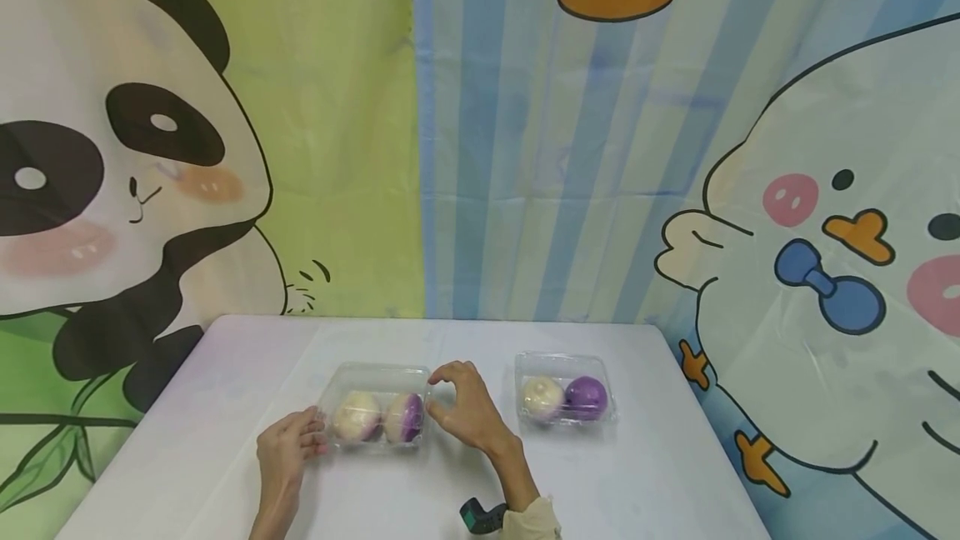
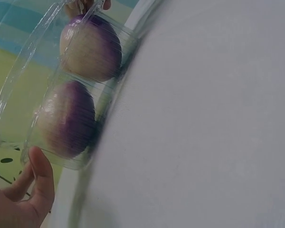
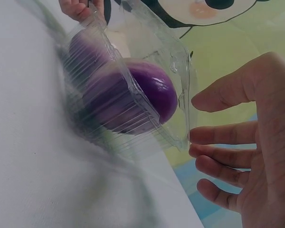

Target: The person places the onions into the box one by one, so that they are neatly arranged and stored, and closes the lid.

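A clear plastic clamshell box (image 1: 375,444) stands on the table, left of centre. It holds two round purple-and-white vegetables, turnip-like, one paler (image 1: 357,417) and one with a purple side (image 1: 403,418). In the left wrist view, a gap shows between the lid's rim and the base's rim. My left hand (image 1: 288,446) holds the box's left end, its thumb (image 2: 42,178) against the rim. Around the right end, my right hand (image 1: 472,411) spreads its thumb and fingers (image 3: 223,134), loosely bent, with fingertips right at the lid's edge.
A second clear box (image 1: 528,423) stands to the right on the white table (image 1: 637,490), with a pale vegetable (image 1: 542,397) and a purple one (image 1: 586,398) inside. Behind the table hangs a cartoon-printed curtain (image 1: 345,190). A dark wrist strap (image 1: 483,517) shows near my right sleeve.
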Demonstrator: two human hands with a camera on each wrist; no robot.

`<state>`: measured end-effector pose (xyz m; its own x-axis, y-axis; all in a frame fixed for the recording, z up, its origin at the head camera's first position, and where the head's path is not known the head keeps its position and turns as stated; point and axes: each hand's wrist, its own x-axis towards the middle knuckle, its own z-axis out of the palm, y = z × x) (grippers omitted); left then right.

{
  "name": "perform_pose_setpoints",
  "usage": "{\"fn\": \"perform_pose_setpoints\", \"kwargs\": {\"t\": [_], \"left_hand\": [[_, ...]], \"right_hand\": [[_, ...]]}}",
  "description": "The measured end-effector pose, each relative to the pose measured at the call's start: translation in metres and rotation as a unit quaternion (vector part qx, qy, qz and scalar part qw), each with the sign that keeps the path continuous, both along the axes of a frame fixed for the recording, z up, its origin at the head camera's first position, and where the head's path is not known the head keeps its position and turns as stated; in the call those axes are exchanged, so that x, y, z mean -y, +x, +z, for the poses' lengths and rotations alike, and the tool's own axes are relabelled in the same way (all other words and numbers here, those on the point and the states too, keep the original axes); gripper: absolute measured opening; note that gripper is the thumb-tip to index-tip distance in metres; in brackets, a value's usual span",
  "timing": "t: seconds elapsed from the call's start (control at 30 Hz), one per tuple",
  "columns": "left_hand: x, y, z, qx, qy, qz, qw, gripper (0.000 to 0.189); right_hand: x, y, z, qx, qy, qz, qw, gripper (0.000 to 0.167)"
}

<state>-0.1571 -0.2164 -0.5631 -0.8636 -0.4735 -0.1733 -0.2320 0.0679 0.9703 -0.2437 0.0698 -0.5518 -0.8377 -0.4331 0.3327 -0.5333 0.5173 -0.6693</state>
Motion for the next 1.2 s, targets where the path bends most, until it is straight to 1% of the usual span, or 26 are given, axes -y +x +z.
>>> {"fn": "perform_pose_setpoints", "kwargs": {"t": [0.17,0.33,0.43,0.5,0.6,0.7,0.77,0.93,1.03,1.07,1.2], "left_hand": [[-0.001,0.001,0.000,0.000,-0.018,0.000,0.9998,0.040],[-0.001,0.003,-0.001,-0.003,-0.014,-0.003,0.9999,0.040],[0.000,0.003,-0.002,-0.003,-0.010,-0.005,0.9999,0.039],[0.001,0.002,-0.002,-0.003,-0.010,-0.006,0.9999,0.039],[0.001,0.002,-0.002,-0.005,-0.012,-0.005,0.9999,0.039],[0.000,0.003,-0.002,-0.002,-0.017,-0.001,0.9999,0.039],[-0.001,0.003,-0.001,0.001,-0.022,0.003,0.9998,0.039],[-0.002,0.003,-0.001,0.003,-0.028,0.007,0.9996,0.038],[-0.002,0.003,-0.001,0.003,-0.027,0.008,0.9996,0.038],[-0.002,0.003,-0.001,0.003,-0.024,0.007,0.9997,0.038],[-0.001,0.002,-0.001,0.006,-0.019,0.004,0.9998,0.038]], "right_hand": [[0.000,0.001,0.000,0.000,-0.004,-0.001,1.0000,0.031],[-0.001,0.001,0.001,0.011,-0.001,-0.003,0.9999,0.032],[-0.002,0.000,0.000,0.008,0.001,-0.004,1.0000,0.033],[-0.002,-0.001,-0.001,0.003,-0.009,-0.004,0.9999,0.032],[-0.003,-0.002,-0.002,0.003,-0.041,-0.006,0.9991,0.029],[-0.005,-0.001,-0.001,0.026,-0.075,-0.006,0.9968,0.026],[-0.006,-0.001,-0.001,0.046,-0.086,-0.006,0.9952,0.026],[-0.010,0.002,-0.003,0.107,-0.106,0.008,0.9885,0.037],[-0.012,0.004,-0.007,0.153,-0.126,0.023,0.9800,0.042],[-0.013,0.005,-0.008,0.171,-0.133,0.031,0.9758,0.044],[-0.013,0.008,-0.014,0.218,-0.154,0.049,0.9624,0.044]]}}
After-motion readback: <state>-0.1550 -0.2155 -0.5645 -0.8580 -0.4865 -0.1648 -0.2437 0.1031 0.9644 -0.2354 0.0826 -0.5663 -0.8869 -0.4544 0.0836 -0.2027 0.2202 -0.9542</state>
